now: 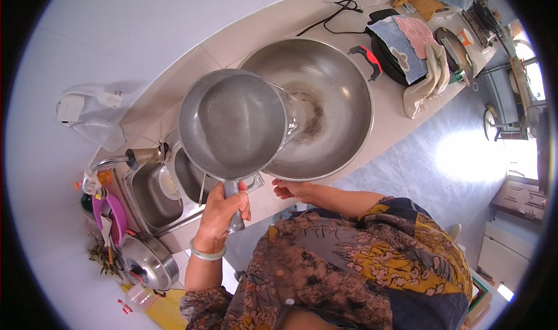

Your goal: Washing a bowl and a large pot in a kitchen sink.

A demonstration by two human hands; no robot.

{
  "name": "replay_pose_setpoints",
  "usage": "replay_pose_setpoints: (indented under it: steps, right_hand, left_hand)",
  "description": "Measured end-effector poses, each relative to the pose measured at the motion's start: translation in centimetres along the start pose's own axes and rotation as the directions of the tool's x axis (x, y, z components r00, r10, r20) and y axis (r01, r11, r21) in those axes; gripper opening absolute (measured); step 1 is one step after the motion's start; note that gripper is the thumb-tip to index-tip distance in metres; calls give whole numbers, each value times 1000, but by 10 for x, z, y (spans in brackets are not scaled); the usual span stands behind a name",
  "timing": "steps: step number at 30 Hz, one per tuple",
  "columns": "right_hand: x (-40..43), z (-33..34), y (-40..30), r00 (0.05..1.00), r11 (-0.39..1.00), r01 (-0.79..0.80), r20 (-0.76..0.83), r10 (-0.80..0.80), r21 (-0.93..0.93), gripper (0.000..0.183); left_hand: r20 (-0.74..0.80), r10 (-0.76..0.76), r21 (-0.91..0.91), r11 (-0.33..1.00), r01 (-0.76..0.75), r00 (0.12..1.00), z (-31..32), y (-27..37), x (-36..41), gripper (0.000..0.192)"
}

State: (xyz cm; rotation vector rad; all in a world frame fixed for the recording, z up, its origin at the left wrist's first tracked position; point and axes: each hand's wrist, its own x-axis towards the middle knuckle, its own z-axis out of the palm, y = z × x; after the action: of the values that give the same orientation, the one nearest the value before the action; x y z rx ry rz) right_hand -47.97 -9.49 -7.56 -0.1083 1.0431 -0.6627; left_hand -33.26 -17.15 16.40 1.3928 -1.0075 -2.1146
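My left hand (226, 208) is closed around the handle of a round grey metal ladle or saucepan (242, 125), seen from above and held over the left part of a large metal wok (344, 107). The wok lies wide open on the counter, with a dark brown stain on its bottom. Something clear and shiny, perhaps water, shows between the pan's right rim and the wok. My right hand (290, 189) is just below the wok's near rim, fingers curled; the frame does not settle whether it touches the rim.
Left of the wok are a double steel sink (159, 195) with a faucet (109, 161), a purple basket (115, 216) and a lidded steel pot (150, 264). To the right, cloths (401, 46) cover a black appliance (383, 60); a black cord (331, 18) runs along the wall.
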Motion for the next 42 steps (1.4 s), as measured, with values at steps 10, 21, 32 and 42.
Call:
replay_pose_setpoints:
  steps: [10, 21, 32, 42]
  right_hand:
    - [-1, 1, -2, 999, 1000, -21, 46, 22, -2, 10]
    - [0, 4, -2, 995, 998, -47, 81, 50, -31, 14]
    - [-2, 8, 0, 998, 993, -10, 60, 17, -114, 14]
    - [10, 44, -10, 998, 996, 66, -3, -66, -63, 21]
  left_hand:
    - [-85, 94, 219, 973, -74, 992, 0, 3, 2, 19]
    - [-178, 270, 580, 805, -120, 946, 10, 1, 7, 19]
    - [-3, 641, 909, 321, -264, 768, 22, -18, 21, 29]
    - [-6, 336, -212, 920, -330, 942, -79, -18, -6, 20]
